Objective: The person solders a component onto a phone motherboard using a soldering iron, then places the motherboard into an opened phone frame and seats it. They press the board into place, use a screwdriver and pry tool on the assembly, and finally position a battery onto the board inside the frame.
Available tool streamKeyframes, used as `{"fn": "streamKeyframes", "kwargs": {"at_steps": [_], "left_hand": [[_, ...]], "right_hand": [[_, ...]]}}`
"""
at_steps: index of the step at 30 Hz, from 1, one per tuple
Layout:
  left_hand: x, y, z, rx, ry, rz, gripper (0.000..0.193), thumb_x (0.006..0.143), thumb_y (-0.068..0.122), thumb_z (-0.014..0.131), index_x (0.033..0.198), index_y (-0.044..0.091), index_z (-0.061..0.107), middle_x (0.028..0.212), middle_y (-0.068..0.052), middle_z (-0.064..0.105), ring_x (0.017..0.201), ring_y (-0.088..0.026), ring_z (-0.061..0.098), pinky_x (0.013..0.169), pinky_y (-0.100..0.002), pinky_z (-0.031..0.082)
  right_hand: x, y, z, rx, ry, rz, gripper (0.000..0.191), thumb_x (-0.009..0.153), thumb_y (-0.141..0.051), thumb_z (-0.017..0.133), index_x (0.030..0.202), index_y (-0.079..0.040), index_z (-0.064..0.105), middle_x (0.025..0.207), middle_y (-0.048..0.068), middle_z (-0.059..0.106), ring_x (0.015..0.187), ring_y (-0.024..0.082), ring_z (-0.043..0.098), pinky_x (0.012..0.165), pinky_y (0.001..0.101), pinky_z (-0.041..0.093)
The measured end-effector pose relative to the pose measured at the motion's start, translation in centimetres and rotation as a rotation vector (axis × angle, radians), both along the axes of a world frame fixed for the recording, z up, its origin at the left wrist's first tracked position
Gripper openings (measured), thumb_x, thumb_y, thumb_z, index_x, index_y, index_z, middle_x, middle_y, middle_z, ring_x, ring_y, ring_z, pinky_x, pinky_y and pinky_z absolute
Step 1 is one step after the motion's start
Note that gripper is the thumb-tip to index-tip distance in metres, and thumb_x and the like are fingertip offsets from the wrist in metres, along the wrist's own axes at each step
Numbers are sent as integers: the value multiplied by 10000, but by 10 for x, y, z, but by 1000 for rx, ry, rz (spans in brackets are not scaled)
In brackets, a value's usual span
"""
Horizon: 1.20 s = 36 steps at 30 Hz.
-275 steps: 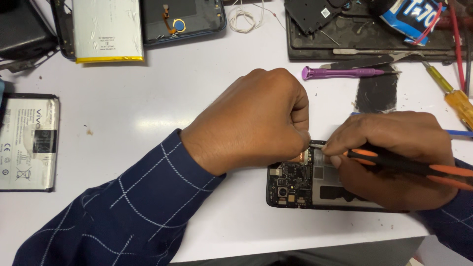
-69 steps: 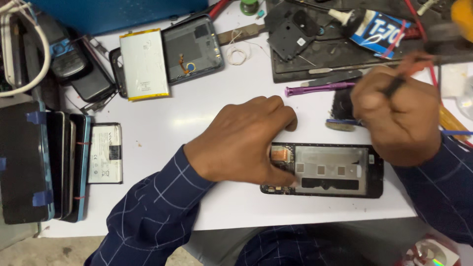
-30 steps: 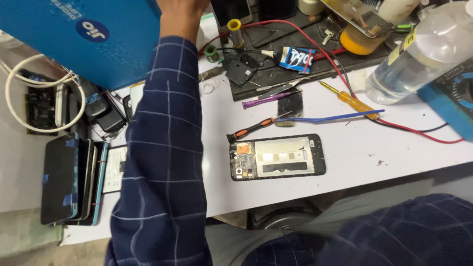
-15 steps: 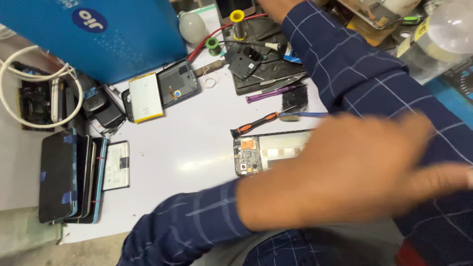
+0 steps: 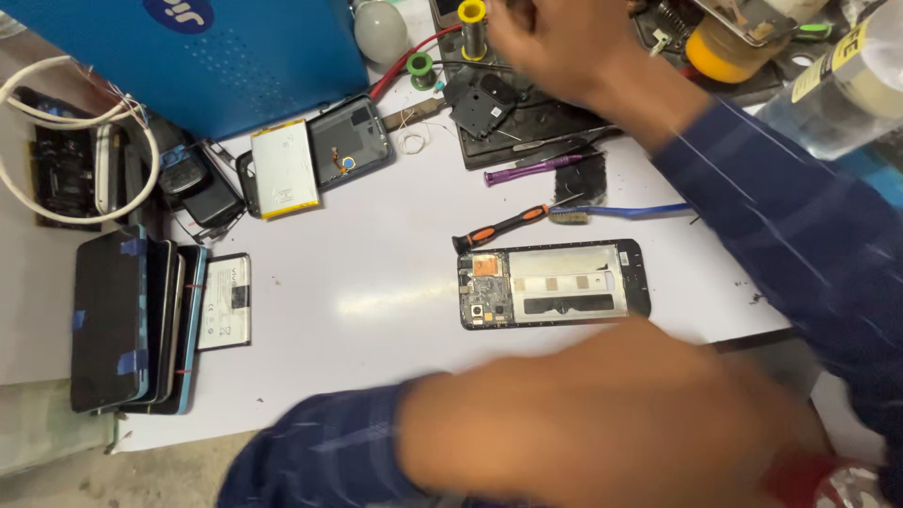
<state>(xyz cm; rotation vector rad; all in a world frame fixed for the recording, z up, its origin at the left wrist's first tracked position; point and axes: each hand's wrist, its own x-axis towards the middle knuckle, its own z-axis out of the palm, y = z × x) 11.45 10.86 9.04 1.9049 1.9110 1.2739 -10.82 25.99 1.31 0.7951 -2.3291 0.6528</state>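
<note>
An opened phone (image 5: 553, 284), back cover off and circuit board showing, lies flat on the white table (image 5: 376, 282). Neither hand touches it. My right hand (image 5: 555, 47) reaches over the far side, above a black work mat (image 5: 527, 122) and next to a yellow solder spool (image 5: 470, 19); its fingers are curled and whether they hold anything is hidden. My left hand (image 5: 743, 423) is a blur along the near table edge, in front of the phone. An orange-and-black screwdriver (image 5: 499, 227) lies just behind the phone.
A purple pry tool (image 5: 527, 170) and a blue-handled brush (image 5: 621, 211) lie beyond the screwdriver. Left: a stack of phones (image 5: 132, 325), a loose battery (image 5: 226, 301), another battery with a phone back (image 5: 315, 160). A blue box (image 5: 207, 56), bulb (image 5: 381, 33) and plastic bottle (image 5: 837, 85) stand behind.
My left arm has dropped from over the opened phone toward the near edge, uncovering it. My right hand has stayed reaching at the far side of the table.
</note>
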Motion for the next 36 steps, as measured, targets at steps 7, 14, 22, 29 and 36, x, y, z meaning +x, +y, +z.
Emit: {"fn": "streamKeyframes", "kwargs": {"at_steps": [7, 14, 22, 29, 36], "left_hand": [[-71, -88, -34, -439, 203, 640, 635, 661, 379, 867, 1119, 1, 641, 1031, -177, 655, 976, -384, 609, 804, -480, 479], [-86, -90, -78, -398, 46, 851, 324, 867, 334, 765, 985, 40, 696, 924, -115, 673, 900, -319, 639, 734, -440, 501], [-102, -80, -88, -321, 162, 942, 212, 899, 262, 763, 884, 57, 715, 864, -87, 667, 848, -282, 645, 702, -418, 508], [-108, -84, -92, 47, -159, 1104, 338, 988, 322, 728, 1112, 11, 683, 873, -52, 662, 719, -173, 586, 621, -323, 498], [-118, -72, -90, 511, -1023, 689, 619, 1026, 557, 386, 1230, 19, 614, 943, -59, 731, 771, -127, 707, 692, -263, 598]], "right_hand": [[146, 42, 13, 107, -313, 101, 405, 858, -296, 765, 1172, -50, 695, 972, 122, 688, 885, 266, 676, 708, 402, 551], [191, 38, -6, 271, -438, 237, 722, 793, -499, 724, 1337, -60, 545, 1294, 178, 589, 1223, 378, 503, 1004, 504, 386], [192, 34, -12, 309, -416, 249, 799, 754, -516, 746, 1347, -27, 529, 1295, 192, 602, 1206, 370, 524, 963, 492, 386], [196, 28, -4, 180, -330, 170, 836, 646, -475, 812, 1290, -9, 554, 1139, 189, 637, 1061, 359, 611, 886, 497, 479], [170, 18, 19, -117, -167, -84, 768, 678, -319, 918, 1237, 37, 530, 1101, 181, 601, 970, 310, 603, 819, 420, 502]]}}
